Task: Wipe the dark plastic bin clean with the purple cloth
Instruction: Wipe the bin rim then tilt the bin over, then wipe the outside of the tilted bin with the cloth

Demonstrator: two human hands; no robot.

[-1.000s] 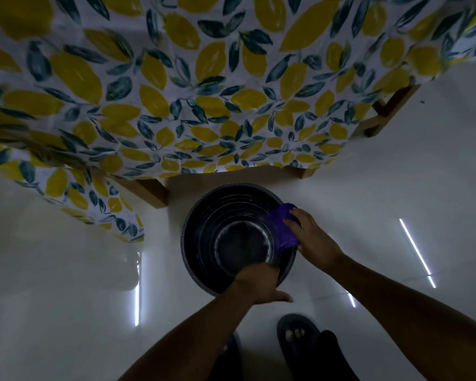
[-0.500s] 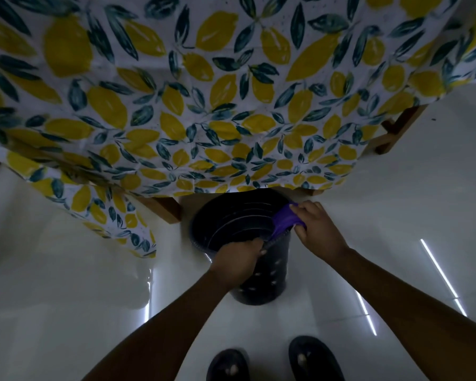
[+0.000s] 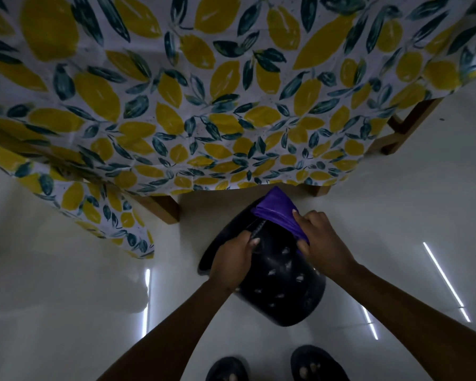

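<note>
Spreading across the whole upper part of the head view is a white tablecloth printed with yellow lemons and dark green leaves (image 3: 231, 92), which is draping over the near edge of a brown wooden table, whose legs (image 3: 162, 207) are showing beneath the hem on the left and right. Below it, a glossy white tiled floor (image 3: 66, 312) is reflecting thin bright strips of light.

Sitting on that floor just in front of the table is the dark round plastic bin with small pale flecks on its wall (image 3: 283, 287). It is leaning over, with its open mouth pointing away towards the table and its rounded side facing up at the camera.

A bare left arm is reaching in from the bottom, and the left hand (image 3: 234, 257) is gripping the near part of the rim, fingers curled over the edge and thumb lying on the outer wall. The right hand (image 3: 322, 240) is pressing the purple cloth (image 3: 275, 211) against the bin's upper rim, fingers held together on top of the fabric, with the folded cloth bunching out beyond the fingertips.

Two dark sandals (image 3: 316, 364) with toes showing are standing at the bottom edge, near the bin.
</note>
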